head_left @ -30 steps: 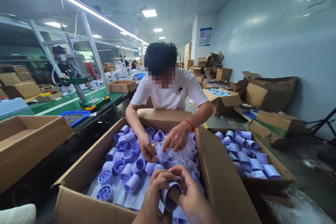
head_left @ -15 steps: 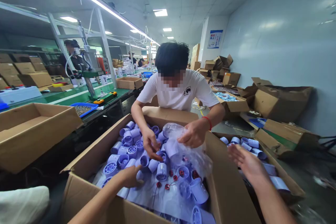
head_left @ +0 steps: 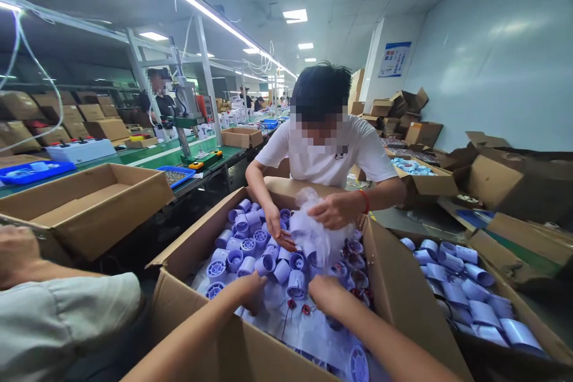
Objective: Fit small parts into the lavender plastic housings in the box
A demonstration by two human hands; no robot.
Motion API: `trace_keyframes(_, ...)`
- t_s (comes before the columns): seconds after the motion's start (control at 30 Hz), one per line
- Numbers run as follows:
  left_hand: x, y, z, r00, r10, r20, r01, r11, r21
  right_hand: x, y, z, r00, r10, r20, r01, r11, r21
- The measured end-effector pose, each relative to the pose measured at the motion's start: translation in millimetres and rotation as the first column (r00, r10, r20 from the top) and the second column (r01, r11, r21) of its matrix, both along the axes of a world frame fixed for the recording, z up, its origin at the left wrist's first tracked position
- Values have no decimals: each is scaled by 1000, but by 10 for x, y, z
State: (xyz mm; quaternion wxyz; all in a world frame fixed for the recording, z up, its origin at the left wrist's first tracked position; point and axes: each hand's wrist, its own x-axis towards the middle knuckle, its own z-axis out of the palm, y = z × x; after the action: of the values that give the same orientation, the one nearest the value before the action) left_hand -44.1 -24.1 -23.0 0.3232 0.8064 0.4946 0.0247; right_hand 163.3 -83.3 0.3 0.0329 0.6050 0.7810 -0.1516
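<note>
My left hand (head_left: 251, 292) reaches down among the light purple plastic cups (head_left: 282, 270) in a big cardboard box (head_left: 201, 334). Its fingers are mostly hidden, so whether it grips anything does not show. My right hand (head_left: 323, 293) is low over the same box, beside a crumpled clear plastic bag (head_left: 329, 245); its fingers are out of sight behind its back. Small red parts with thin wires (head_left: 305, 309) lie on a clear plastic sheet (head_left: 286, 331) between and below my hands. Across the box, a co-worker's hand (head_left: 333, 210) holds the plastic bag; their other hand (head_left: 278, 228) hovers over the cups.
A second box (head_left: 532, 316) of purple cups stands at the right. To the left are an open carton (head_left: 102, 209), a blue tray (head_left: 176, 176) of small parts and another person's sleeve (head_left: 67, 316). Cartons (head_left: 501, 185) pile up along the right wall.
My right hand has moved from above the right-hand box into the big box. My left hand has gone down among the cups. The view has turned left, and another person's arm shows at left.
</note>
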Motion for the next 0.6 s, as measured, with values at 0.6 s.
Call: trace_keyframes(0.6,147,-824,447,701,24,712,119,981,-150,232,-46,-33,529,-123,-840,80,992,-95)
